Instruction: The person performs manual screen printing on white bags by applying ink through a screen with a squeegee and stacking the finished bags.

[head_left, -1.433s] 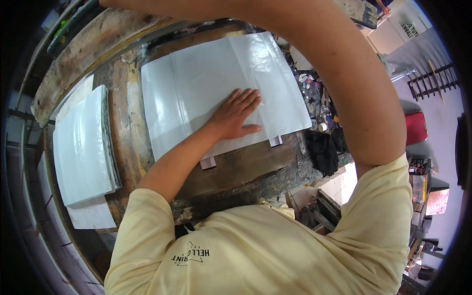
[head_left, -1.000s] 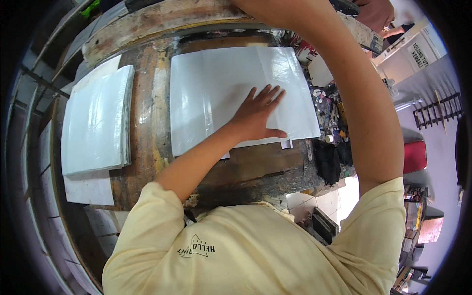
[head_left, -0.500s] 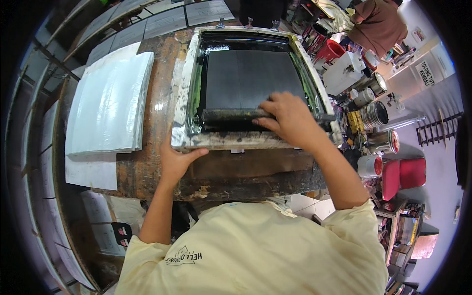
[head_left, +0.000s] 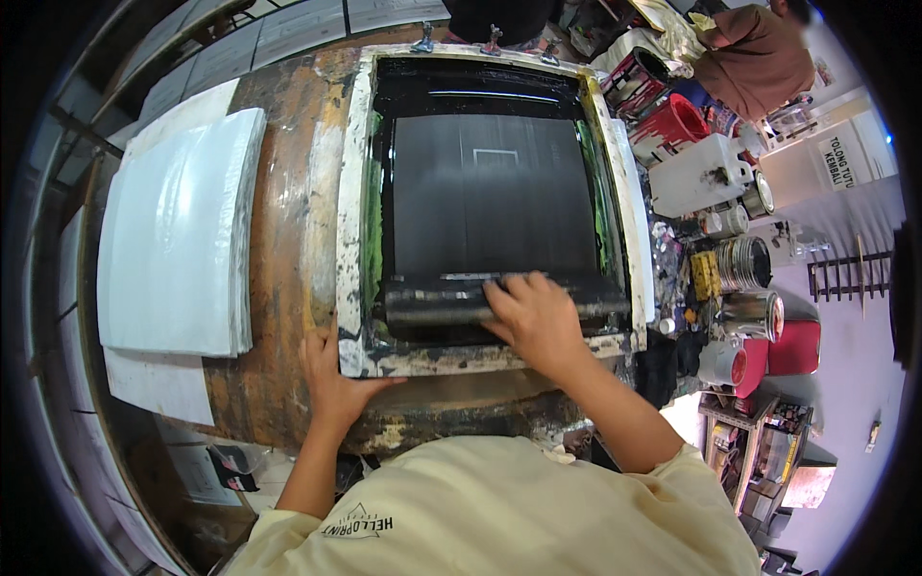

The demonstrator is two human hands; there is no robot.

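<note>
A screen printing frame [head_left: 350, 230] with a whitish, ink-stained rim lies on the worn table [head_left: 279, 230] before me. Black ink covers its mesh [head_left: 490, 202], and green strips run along both inner sides. My right hand [head_left: 538, 322] grips a long dark squeegee [head_left: 432, 305], which lies across the near part of the mesh, slightly blurred. At the near left corner my left hand [head_left: 331, 379] holds the frame, fingers along its side and thumb under the front edge. What lies beneath the frame is mostly hidden.
Left of the frame rests a stack of white sheets [head_left: 182, 230]. Metal clamps [head_left: 492, 38] stand along the far rim. Paint cans [head_left: 744, 264], a red bucket [head_left: 682, 120] and a white jerrycan [head_left: 696, 182] crowd the right. A person in brown [head_left: 754, 58] is at the far right.
The squeegee in my right hand is still near the front rim, now blurred by motion. A pale rectangular outline shows on the mesh. The view has shifted; my left hand stays at the corner.
</note>
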